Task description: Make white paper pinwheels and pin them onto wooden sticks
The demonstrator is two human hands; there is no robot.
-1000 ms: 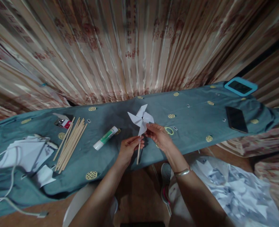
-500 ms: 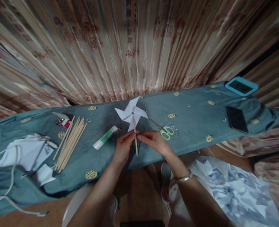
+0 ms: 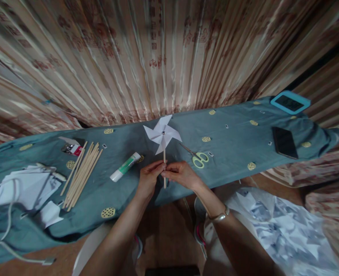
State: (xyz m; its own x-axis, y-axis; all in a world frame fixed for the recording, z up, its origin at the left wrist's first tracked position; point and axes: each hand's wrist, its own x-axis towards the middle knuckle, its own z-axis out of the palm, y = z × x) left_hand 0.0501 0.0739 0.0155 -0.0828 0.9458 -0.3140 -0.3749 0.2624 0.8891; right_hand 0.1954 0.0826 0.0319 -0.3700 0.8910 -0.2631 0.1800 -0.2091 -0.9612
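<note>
A white paper pinwheel (image 3: 163, 133) with a shiny pin at its centre stands upright in front of me on a thin wooden stick (image 3: 165, 183). My left hand (image 3: 150, 175) pinches the stick below the blades from the left. From the other side my right hand (image 3: 183, 173) closes its fingers on the same stick, touching the left fingertips. Just right of the pinwheel lie scissors (image 3: 199, 159) with pale green handles. A glue stick (image 3: 125, 167) with a green label lies left of my left hand.
On the blue-green tablecloth (image 3: 232, 147) at left lie wooden sticks (image 3: 81, 176), white paper sheets (image 3: 28, 186), a small red-and-white box (image 3: 73, 148) and a white cable (image 3: 10, 218). A phone (image 3: 284, 142) and blue-framed device (image 3: 290, 102) lie right. A bag of white paper pieces (image 3: 284, 230) stands below right.
My right hand has come in against the stick and my left fingertips. The pinwheel has turned slightly and shifted a little to the right and up. The whole view has moved slightly.
</note>
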